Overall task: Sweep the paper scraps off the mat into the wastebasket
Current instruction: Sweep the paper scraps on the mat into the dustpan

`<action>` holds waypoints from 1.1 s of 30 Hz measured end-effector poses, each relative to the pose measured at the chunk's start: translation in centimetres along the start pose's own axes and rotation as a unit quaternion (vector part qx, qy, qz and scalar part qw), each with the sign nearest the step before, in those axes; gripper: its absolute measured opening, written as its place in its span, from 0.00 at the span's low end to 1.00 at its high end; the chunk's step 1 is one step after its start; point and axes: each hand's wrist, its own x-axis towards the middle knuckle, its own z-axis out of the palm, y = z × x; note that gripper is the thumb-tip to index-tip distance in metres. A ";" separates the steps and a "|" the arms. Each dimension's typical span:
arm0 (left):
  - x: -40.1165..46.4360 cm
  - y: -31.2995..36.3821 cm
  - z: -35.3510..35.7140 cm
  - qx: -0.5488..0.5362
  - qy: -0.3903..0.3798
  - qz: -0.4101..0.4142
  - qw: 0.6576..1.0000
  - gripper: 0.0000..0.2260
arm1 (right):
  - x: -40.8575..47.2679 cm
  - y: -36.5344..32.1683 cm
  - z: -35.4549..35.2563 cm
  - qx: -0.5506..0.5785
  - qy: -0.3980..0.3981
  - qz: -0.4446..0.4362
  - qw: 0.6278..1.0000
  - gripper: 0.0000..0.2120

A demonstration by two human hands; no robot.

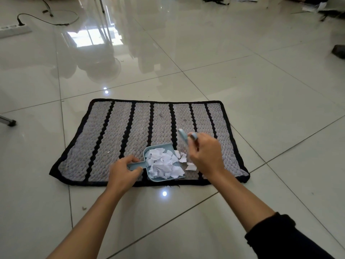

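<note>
A grey woven mat [119, 135] with black stripes and a black border lies on the tiled floor. On its near edge rests a light blue dustpan [149, 148] heaped with white paper scraps [164, 165]. My left hand [123, 171] grips the dustpan's handle. My right hand [205, 154] holds a small light blue brush [183, 137], blurred, just right of the pan. A few loose scraps [190, 166] lie on the mat at the pan's mouth. One tiny scrap [108, 152] sits left of the pan. No wastebasket is in view.
Glossy white floor tiles surround the mat. A power strip [15, 29] with cables lies at the far left. A metal leg [7, 121] shows at the left edge. Dark clutter and papers [315, 6] sit at the far right.
</note>
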 end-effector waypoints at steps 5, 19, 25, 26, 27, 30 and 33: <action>-0.3 0.1 0.3 -0.004 -0.002 0.002 1.000 0.03 | 0.1 1.1 -1.4 -0.071 0.002 0.042 0.997 0.15; -0.5 -1.0 -0.2 0.005 0.012 -0.001 1.000 0.04 | 2.2 -0.8 -0.1 0.046 0.030 0.047 0.997 0.18; -0.9 -1.0 0.3 -0.003 0.026 -0.001 1.000 0.02 | 0.8 -0.3 1.7 0.009 -0.020 0.009 1.000 0.11; -0.9 -1.0 0.3 -0.007 0.028 -0.003 1.000 0.02 | 0.1 -0.8 2.1 0.006 -0.045 -0.010 0.999 0.11; -0.9 -1.1 0.3 -0.011 0.028 -0.007 1.000 0.02 | -0.5 -1.4 2.5 0.001 -0.070 -0.030 0.997 0.09; -0.7 -1.0 0.2 -0.017 0.026 -0.018 0.999 0.03 | -2.2 -2.9 2.9 -0.008 -0.089 -0.093 0.992 0.07; -0.7 -1.1 0.3 -0.014 0.032 -0.021 0.999 0.03 | -1.7 -2.7 1.8 0.020 -0.051 -0.092 0.994 0.08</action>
